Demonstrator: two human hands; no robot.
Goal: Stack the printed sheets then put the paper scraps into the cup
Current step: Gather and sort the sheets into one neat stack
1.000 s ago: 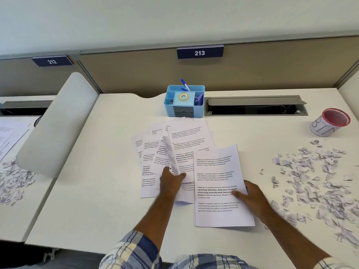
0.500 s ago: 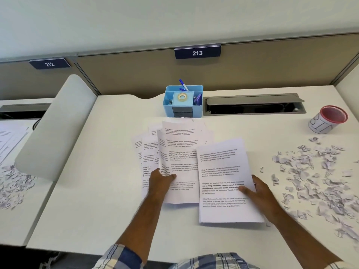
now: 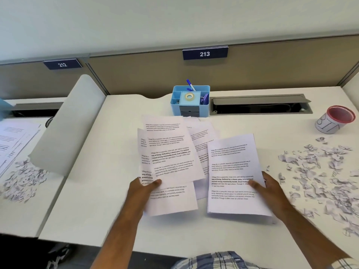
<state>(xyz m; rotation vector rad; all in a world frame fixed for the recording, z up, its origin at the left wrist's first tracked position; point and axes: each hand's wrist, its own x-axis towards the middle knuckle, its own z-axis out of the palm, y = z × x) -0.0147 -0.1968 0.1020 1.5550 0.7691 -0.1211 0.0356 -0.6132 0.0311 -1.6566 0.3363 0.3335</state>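
At the far left, past the divider (image 3: pixel 64 129), the next desk's papers (image 3: pixel 17 138) and scraps run off the frame edge. On your desk (image 3: pixel 97 191), your left hand (image 3: pixel 142 193) pinches a sheet (image 3: pixel 171 152) by its lower left corner, thumb on top, the other fingers hidden beneath it. That sheet covers most of a loose fan of sheets (image 3: pixel 202 136), so their count is unclear. The blue organizer (image 3: pixel 190 100) stands behind them. Your right hand (image 3: pixel 272 191) grips the stack (image 3: pixel 233 175) at its right edge, thumb on the page; the fingers seem curled under, out of sight. The scraps (image 3: pixel 320 175) lie right of it, blurred and cut off at the frame. The cup (image 3: pixel 334 120) stands beyond them, its inside hard to read.
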